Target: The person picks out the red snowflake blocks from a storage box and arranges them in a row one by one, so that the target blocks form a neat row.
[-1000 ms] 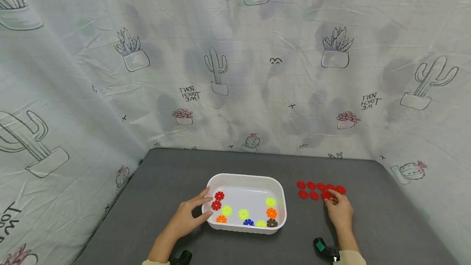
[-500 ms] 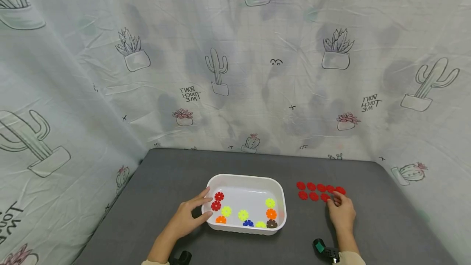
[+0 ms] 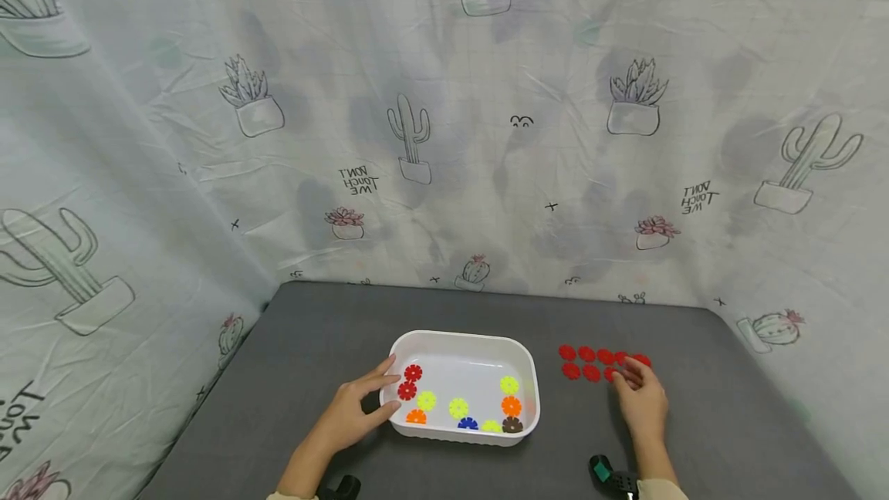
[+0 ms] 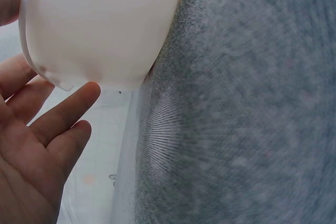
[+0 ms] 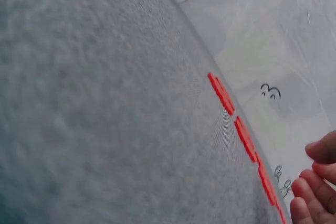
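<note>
A white plastic tray (image 3: pixel 454 434) sits mid-table. Inside are several notched flower-shaped discs, such as a red disc (image 3: pixel 413 373), a yellow disc (image 3: pixel 458 407), a blue disc (image 3: pixel 468 423) and a brown disc (image 3: pixel 512 424). My left hand (image 3: pixel 354 411) holds the tray's left end, with thumb and fingers at its rim; two fingers (image 4: pixel 79 100) reach along the outside wall. To the right lie two rows of red discs (image 3: pixel 586 354). My right hand (image 3: pixel 642 400) is at the near row's right end, fingers loosely bent, partly covering discs; no disc shows in its fingers.
A grey cloth covers the table (image 3: pixel 333 315). Behind and beside it hangs a pale curtain (image 3: pixel 472 137) with cactus drawings. Black devices are worn at the wrists, the right device (image 3: pixel 611 477) having a green patch.
My right hand has drawn back slightly from the near-row red disc it was touching, then shifted a little left. The left hand stays at the tray.
</note>
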A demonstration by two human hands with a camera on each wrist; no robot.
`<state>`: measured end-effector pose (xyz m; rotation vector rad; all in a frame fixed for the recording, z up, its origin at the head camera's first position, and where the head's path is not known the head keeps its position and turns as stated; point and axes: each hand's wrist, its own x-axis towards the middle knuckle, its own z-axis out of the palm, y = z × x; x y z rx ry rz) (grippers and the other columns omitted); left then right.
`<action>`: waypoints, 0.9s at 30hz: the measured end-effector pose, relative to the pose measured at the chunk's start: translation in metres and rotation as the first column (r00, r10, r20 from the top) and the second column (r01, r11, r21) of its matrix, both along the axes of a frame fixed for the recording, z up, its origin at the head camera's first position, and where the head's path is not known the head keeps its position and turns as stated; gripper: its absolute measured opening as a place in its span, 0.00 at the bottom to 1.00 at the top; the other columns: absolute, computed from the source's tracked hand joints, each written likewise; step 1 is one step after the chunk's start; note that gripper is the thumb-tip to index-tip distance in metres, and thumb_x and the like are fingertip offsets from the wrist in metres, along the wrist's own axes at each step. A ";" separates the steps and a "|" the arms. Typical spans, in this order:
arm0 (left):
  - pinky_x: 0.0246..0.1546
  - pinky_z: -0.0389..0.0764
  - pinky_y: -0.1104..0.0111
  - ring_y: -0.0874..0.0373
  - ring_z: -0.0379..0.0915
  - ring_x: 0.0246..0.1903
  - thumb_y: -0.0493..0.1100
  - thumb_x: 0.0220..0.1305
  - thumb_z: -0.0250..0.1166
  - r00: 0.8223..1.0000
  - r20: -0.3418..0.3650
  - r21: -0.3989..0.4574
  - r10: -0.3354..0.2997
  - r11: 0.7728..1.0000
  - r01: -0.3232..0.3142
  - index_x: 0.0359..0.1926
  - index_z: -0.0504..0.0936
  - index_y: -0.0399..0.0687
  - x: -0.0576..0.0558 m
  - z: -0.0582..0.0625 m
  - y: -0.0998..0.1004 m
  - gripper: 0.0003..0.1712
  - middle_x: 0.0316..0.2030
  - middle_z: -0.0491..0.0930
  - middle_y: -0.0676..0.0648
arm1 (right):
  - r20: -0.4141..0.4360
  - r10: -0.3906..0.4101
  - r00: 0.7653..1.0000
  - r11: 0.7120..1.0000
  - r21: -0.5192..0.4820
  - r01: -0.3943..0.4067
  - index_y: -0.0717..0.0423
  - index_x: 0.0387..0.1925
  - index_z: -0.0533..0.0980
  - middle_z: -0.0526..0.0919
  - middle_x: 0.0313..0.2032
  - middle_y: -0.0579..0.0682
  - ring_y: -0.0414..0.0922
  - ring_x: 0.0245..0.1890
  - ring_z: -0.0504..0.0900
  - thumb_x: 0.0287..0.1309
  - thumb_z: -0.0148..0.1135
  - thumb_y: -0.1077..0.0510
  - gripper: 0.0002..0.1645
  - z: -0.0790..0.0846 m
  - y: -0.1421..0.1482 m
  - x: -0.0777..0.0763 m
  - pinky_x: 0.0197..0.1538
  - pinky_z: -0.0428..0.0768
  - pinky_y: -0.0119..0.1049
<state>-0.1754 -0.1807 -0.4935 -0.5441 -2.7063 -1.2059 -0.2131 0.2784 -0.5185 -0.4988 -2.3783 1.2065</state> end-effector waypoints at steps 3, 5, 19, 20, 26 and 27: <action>0.58 0.70 0.48 0.52 0.67 0.63 0.54 0.57 0.67 1.000 0.001 0.001 -0.006 1.000 0.006 0.54 0.81 0.48 0.000 -0.001 0.000 0.26 0.65 0.68 0.52 | -0.016 0.043 0.999 0.999 -0.023 -0.043 0.61 0.56 0.74 0.81 0.49 0.64 0.22 0.37 0.72 0.58 0.63 0.60 0.24 0.006 -0.005 0.002 0.33 0.64 0.08; 0.58 0.70 0.47 0.51 0.67 0.63 0.54 0.57 0.67 1.000 0.001 0.002 -0.007 1.000 0.007 0.54 0.81 0.48 0.000 -0.002 0.000 0.26 0.65 0.68 0.51 | -0.044 0.073 0.996 0.996 -0.040 -0.074 0.62 0.56 0.74 0.81 0.50 0.64 0.18 0.37 0.69 0.57 0.64 0.61 0.24 0.011 -0.009 0.003 0.35 0.65 0.07; 0.59 0.70 0.47 0.52 0.66 0.63 0.54 0.58 0.67 1.000 0.018 0.015 -0.012 1.000 0.012 0.55 0.81 0.48 -0.001 -0.001 -0.001 0.26 0.66 0.67 0.52 | -0.129 0.323 0.937 0.945 -0.002 -0.326 0.65 0.57 0.72 0.79 0.52 0.63 0.57 0.52 0.78 0.57 0.65 0.61 0.26 0.029 -0.050 0.001 0.47 0.69 0.11; 0.58 0.70 0.47 0.52 0.66 0.63 0.55 0.58 0.66 1.000 0.020 0.014 -0.012 1.000 0.012 0.55 0.81 0.48 -0.001 -0.001 -0.001 0.26 0.66 0.67 0.53 | -0.128 0.334 0.934 0.941 -0.005 -0.337 0.65 0.57 0.72 0.79 0.52 0.63 0.58 0.53 0.78 0.56 0.65 0.61 0.27 0.031 -0.054 0.001 0.48 0.70 0.13; 0.58 0.70 0.47 0.52 0.67 0.63 0.55 0.58 0.66 1.000 0.009 0.011 -0.009 1.000 0.008 0.55 0.81 0.48 0.000 -0.001 -0.001 0.26 0.66 0.67 0.52 | -0.134 0.402 0.906 0.914 -0.001 -0.406 0.62 0.56 0.73 0.80 0.53 0.59 0.54 0.54 0.78 0.53 0.67 0.63 0.27 0.042 -0.086 0.002 0.53 0.76 0.25; 0.58 0.70 0.47 0.52 0.67 0.63 0.54 0.58 0.67 1.000 0.010 0.015 -0.008 1.000 0.008 0.55 0.81 0.48 0.000 -0.001 -0.001 0.26 0.66 0.67 0.52 | -0.140 0.419 0.897 0.906 -0.007 -0.424 0.62 0.56 0.73 0.80 0.53 0.58 0.54 0.54 0.78 0.53 0.67 0.63 0.26 0.044 -0.092 0.002 0.54 0.75 0.24</action>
